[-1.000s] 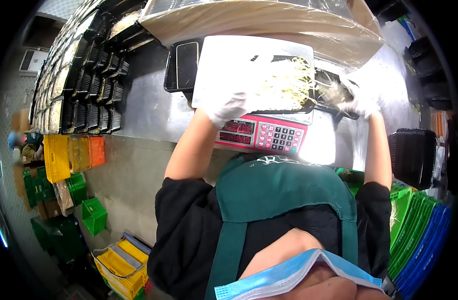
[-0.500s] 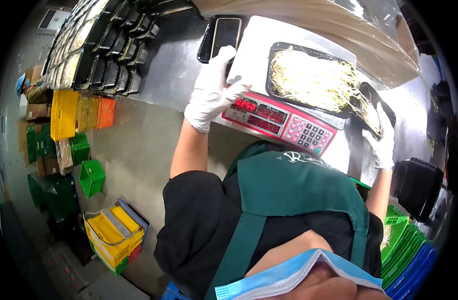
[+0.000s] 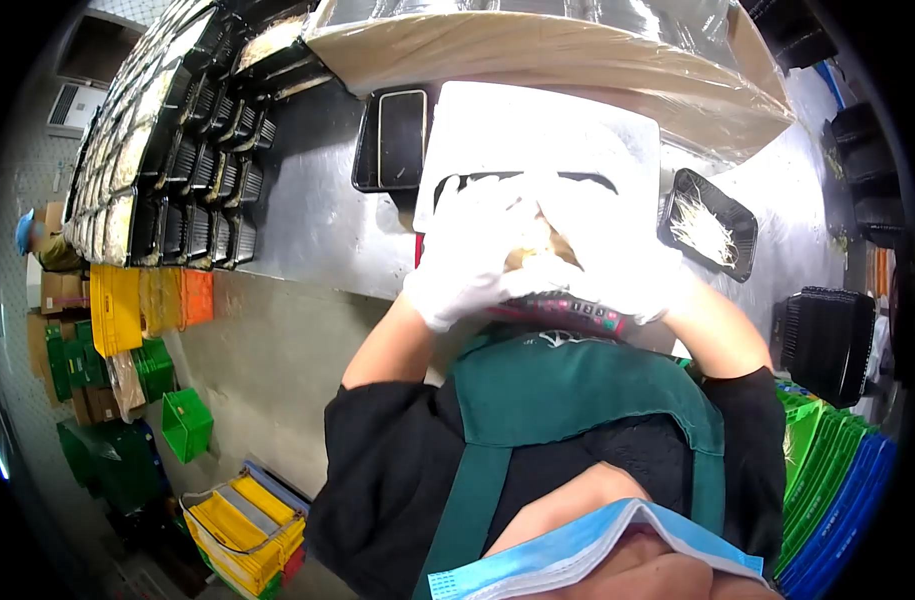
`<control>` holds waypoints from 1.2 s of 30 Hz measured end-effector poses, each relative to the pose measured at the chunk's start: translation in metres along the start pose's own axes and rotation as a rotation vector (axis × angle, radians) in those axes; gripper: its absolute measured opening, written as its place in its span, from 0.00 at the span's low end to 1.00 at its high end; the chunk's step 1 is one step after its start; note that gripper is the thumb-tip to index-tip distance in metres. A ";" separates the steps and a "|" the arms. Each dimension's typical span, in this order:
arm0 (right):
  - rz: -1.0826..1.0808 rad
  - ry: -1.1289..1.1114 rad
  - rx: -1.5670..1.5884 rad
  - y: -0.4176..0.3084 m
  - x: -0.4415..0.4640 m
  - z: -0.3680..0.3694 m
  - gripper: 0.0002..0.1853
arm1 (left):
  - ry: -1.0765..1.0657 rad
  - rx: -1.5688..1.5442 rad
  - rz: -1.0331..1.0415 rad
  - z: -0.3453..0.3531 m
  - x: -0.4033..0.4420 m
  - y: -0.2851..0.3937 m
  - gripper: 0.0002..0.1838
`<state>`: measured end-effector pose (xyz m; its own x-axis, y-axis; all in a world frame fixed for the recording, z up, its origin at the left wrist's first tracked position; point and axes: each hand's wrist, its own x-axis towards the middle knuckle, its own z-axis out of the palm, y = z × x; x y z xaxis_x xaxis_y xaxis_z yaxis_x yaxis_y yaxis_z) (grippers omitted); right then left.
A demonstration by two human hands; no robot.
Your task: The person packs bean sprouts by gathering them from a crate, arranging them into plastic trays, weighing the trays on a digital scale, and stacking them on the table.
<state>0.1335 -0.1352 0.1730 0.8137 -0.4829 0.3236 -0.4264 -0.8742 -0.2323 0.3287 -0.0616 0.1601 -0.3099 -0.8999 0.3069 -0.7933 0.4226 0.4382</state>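
Both gloved hands are over a black tray (image 3: 597, 181) on the white scale plate (image 3: 552, 115). My left hand (image 3: 472, 255) is at the tray's left side and my right hand (image 3: 617, 245) at its right side, the two nearly meeting at the near edge. Glare washes out the gloves, so the fingers are hard to tell apart. A little of the sprouts (image 3: 539, 245) shows between the hands. Below them, the red scale panel (image 3: 577, 308) is mostly covered. To the right sits a second black tray (image 3: 705, 228) holding a few sprouts.
Stacked black trays of sprouts (image 3: 167, 170) stand at the left. A phone (image 3: 402, 130) lies in a black tray beside the scale. Behind is a plastic-wrapped carton (image 3: 567, 60). Empty black trays (image 3: 829, 340) and green crates (image 3: 827, 480) are at the right. A person (image 3: 52, 245) is far left.
My right hand has left the small tray at the right and come over the tray on the scale. My left hand has moved from the scale's left side onto that tray too.
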 end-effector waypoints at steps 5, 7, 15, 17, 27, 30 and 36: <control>0.190 -0.394 0.227 0.083 0.078 -0.002 0.32 | -0.028 0.134 -0.065 -0.011 -0.014 -0.003 0.42; 0.178 -0.472 0.489 0.107 0.079 0.028 0.32 | -0.066 0.180 -0.097 -0.013 -0.014 -0.001 0.42; 0.193 -0.174 0.289 0.116 -0.027 0.036 0.17 | -0.030 0.047 -0.135 -0.002 -0.013 0.000 0.37; 0.361 0.004 0.311 0.111 -0.041 0.046 0.07 | 0.021 0.083 -0.070 0.005 0.006 0.003 0.35; 0.733 0.185 0.989 0.172 -0.135 -0.028 0.21 | 0.110 -0.150 -0.005 0.020 0.050 0.005 0.39; 0.131 0.014 0.165 0.073 -0.066 -0.056 0.30 | 0.120 -0.034 0.026 0.024 0.048 0.006 0.41; 0.257 -0.125 0.265 0.065 -0.052 -0.017 0.24 | 0.160 -0.906 -0.229 0.062 0.039 -0.014 0.35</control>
<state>0.0567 -0.1682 0.1566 0.7425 -0.6602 0.1133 -0.5190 -0.6739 -0.5258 0.2955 -0.1091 0.1129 -0.0685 -0.9742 0.2151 -0.0962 0.2211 0.9705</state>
